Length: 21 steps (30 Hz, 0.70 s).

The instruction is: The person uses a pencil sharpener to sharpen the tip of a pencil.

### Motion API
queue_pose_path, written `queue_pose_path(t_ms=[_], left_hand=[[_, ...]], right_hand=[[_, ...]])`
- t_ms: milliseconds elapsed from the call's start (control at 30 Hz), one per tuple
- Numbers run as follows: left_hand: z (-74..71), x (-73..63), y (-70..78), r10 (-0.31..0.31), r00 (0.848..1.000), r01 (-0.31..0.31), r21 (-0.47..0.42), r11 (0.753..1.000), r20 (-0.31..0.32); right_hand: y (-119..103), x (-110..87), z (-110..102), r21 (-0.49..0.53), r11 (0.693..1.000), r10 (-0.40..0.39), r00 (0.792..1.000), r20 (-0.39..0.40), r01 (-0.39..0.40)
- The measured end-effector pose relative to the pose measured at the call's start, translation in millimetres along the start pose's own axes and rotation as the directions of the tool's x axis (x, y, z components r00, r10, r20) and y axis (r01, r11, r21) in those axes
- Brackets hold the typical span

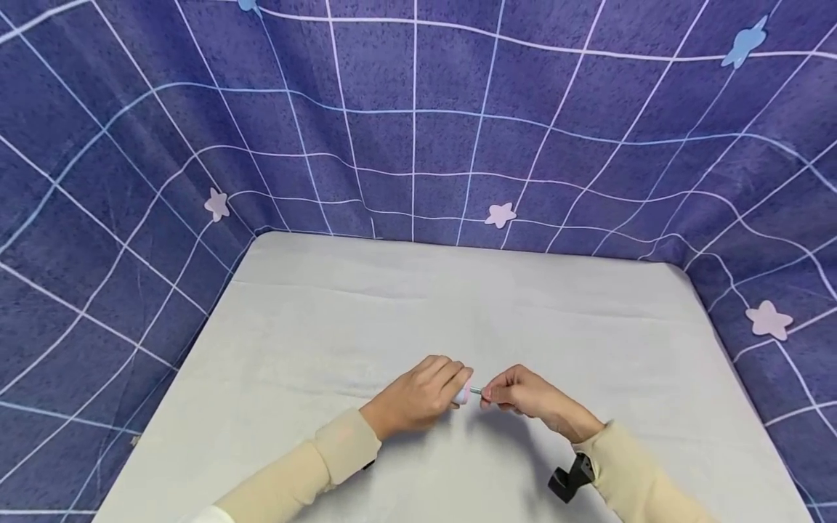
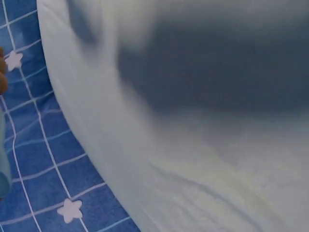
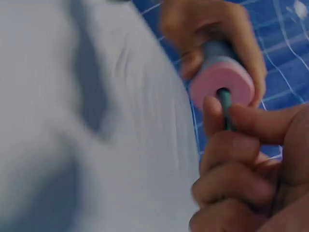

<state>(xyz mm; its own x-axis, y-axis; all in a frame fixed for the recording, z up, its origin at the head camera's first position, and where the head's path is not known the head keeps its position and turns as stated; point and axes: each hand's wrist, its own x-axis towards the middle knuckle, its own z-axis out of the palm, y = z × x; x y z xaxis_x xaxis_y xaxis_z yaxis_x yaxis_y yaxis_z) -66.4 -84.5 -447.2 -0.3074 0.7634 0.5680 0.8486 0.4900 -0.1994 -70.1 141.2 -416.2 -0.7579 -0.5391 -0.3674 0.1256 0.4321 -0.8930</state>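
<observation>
My left hand [image 1: 421,396] grips a light-blue cylindrical pencil sharpener [image 1: 461,395] with a round pink end face. In the right wrist view the pink face of the sharpener [image 3: 205,86] has a dark hole in its middle. A thin green pencil [image 3: 226,102] sticks into that hole. My right hand [image 1: 526,396] pinches the pencil between thumb and forefinger, close to the pink face, its other fingers curled below. Both hands are held above the white surface. Only a sliver of fingers [image 2: 2,72] and the light-blue body show at the left wrist view's edge.
A white cloth-covered table [image 1: 366,312] lies under the hands, with their shadows on it. Dark-blue curtains [image 1: 386,138] with a line grid and stars stand along its back and sides. A black wrist mount [image 1: 572,477] sits at the right cuff.
</observation>
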Motion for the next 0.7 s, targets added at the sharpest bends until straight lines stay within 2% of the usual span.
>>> queue_pose_path(t_ms=[67, 100, 133, 167, 200, 267, 300, 333, 367, 433, 500, 567, 600, 633, 667, 700], left_hand=[[-2.7, 0.5, -2.6, -0.058, 0.998, 0.059, -0.029, 0.998, 0.038], [-4.3, 1.2, -4.2, -0.099, 0.993, 0.102, -0.05, 0.994, 0.062], [-6.1, 2.4, -5.8, -0.14, 0.986, 0.146, -0.069, 0.987, 0.088], [-8.0, 4.1, -7.6, -0.18, 0.977, 0.191, -0.092, 0.977, 0.117], [-10.4, 6.0, -9.6, -0.218, 0.964, 0.237, -0.118, 0.964, 0.151], [-14.7, 10.4, -13.3, -0.285, 0.929, 0.333, -0.197, 0.922, 0.235], [-17.0, 12.5, -15.5, -0.313, 0.906, 0.385, -0.247, 0.889, 0.287], [-19.4, 14.8, -17.9, -0.331, 0.882, 0.432, -0.297, 0.851, 0.335], [-21.0, 16.8, -20.9, -0.338, 0.861, 0.471, -0.347, 0.811, 0.379], [-24.4, 20.0, -25.8, -0.347, 0.821, 0.543, -0.432, 0.72, 0.453], [-27.3, 22.0, -29.6, -0.343, 0.793, 0.591, -0.5, 0.633, 0.504], [-28.1, 23.0, -31.7, -0.327, 0.783, 0.61, -0.55, 0.571, 0.529], [-28.5, 23.3, -31.5, -0.322, 0.778, 0.619, -0.568, 0.543, 0.54], [-28.9, 23.2, -30.7, -0.319, 0.772, 0.628, -0.577, 0.523, 0.55], [-28.6, 22.8, -29.5, -0.314, 0.772, 0.628, -0.585, 0.513, 0.553], [-27.6, 22.0, -27.6, -0.308, 0.778, 0.62, -0.587, 0.521, 0.547]], right_hand=[[0.8, 0.2, 3.5, -0.158, 0.981, -0.13, 0.987, -0.091, 0.115], [1.7, 0.5, 5.4, -0.261, 0.948, -0.223, 0.964, -0.143, 0.181], [3.1, 1.2, 7.4, -0.378, 0.894, -0.328, 0.926, -0.188, 0.24], [4.6, 2.0, 8.8, -0.499, 0.818, -0.439, 0.871, -0.221, 0.286], [6.6, 3.4, 9.8, -0.616, 0.723, -0.549, 0.801, -0.238, 0.313], [12.1, 6.0, 10.7, -0.799, 0.516, -0.728, 0.649, -0.221, 0.307], [14.4, 7.7, 10.5, -0.86, 0.419, -0.794, 0.576, -0.192, 0.291], [16.6, 9.5, 10.1, -0.904, 0.331, -0.844, 0.514, -0.155, 0.269], [18.4, 11.2, 9.5, -0.934, 0.255, -0.881, 0.458, -0.119, 0.25], [20.9, 14.7, 8.9, -0.965, 0.146, -0.925, 0.376, -0.055, 0.22], [21.6, 17.5, 9.0, -0.974, 0.078, -0.951, 0.31, -0.009, 0.211], [21.2, 19.0, 9.5, -0.976, 0.033, -0.967, 0.255, 0.023, 0.215], [20.6, 19.2, 9.9, -0.975, 0.021, -0.972, 0.233, 0.031, 0.22], [19.8, 18.9, 10.6, -0.974, 0.018, -0.976, 0.217, 0.033, 0.228], [18.8, 18.1, 11.6, -0.971, 0.025, -0.976, 0.214, 0.027, 0.237], [17.8, 16.8, 12.8, -0.968, 0.043, -0.975, 0.224, 0.013, 0.247]])
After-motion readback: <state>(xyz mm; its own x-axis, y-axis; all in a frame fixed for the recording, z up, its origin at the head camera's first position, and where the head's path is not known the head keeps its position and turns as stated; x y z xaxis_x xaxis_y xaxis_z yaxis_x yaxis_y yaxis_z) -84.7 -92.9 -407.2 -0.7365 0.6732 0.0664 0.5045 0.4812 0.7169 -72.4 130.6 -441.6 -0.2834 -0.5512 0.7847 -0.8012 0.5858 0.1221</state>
